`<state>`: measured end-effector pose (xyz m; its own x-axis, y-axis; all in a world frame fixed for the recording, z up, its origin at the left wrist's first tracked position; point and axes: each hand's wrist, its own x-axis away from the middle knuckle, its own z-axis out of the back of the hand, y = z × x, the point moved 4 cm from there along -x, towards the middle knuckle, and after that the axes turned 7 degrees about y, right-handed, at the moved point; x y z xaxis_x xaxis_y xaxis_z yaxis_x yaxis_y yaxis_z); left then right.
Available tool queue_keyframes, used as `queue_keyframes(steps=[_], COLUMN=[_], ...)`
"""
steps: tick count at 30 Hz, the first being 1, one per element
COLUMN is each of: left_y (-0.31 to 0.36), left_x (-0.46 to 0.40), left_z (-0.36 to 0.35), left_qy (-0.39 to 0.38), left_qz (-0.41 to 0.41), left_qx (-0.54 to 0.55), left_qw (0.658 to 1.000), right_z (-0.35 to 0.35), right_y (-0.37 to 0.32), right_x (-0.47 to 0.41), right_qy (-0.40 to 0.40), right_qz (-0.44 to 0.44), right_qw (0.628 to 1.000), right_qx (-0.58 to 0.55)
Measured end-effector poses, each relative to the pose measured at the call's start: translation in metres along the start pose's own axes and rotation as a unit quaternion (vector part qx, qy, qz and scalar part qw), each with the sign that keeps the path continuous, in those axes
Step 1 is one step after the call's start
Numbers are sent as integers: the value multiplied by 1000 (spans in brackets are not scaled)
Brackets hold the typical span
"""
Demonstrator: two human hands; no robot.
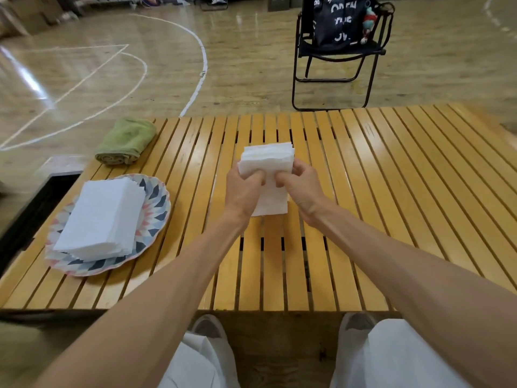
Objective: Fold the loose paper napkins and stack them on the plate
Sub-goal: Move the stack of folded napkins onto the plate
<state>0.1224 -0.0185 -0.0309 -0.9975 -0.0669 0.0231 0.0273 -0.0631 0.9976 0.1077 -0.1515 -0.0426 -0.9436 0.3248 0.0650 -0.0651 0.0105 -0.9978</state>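
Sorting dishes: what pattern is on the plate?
Navy, grey and pink geometric petals on the plate; head view.

I was sitting in a sports hall, an indoor basketball court by the look of it. The floor (237, 65) was glossy, varnished wood, and white court lines (202, 60) curved and crossed over it, one of them a wide arc like a three-point line. My slatted wooden table (391, 177) stood right on that floor, with nothing of a room's furniture about it. Beyond it stood a black folding chair (338, 74) carrying a dark printed bag (338, 21). Along the far edge I made out what looked like stacked boxes (30, 12), too blurred to name.
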Motion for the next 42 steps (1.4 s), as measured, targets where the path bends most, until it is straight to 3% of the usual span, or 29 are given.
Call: queue_keyframes(steps=[4, 13, 30, 38, 42], left_y=[6, 0, -7, 30, 50], left_x=[-2, -3, -2, -13, -13], left_z=[-7, -16, -24, 42, 109], left_qy=[17, 23, -3, -7, 34], left_qz=[-20, -42, -42, -39, -31], left_qx=[0, -30, -45, -119, -151], left_qw=[1000, 998, 998, 992, 987], right_z=[-10, -8, -14, -39, -86], right_y=[-10, -9, 12, -29, -51], right_x=[2, 5, 7, 27, 42], right_qy=[25, 80, 117, 25, -40], right_qz=[27, -6, -18, -2, 11], right_qw=[999, 997, 989, 994, 994], right_qx=[3, 13, 85, 106, 100])
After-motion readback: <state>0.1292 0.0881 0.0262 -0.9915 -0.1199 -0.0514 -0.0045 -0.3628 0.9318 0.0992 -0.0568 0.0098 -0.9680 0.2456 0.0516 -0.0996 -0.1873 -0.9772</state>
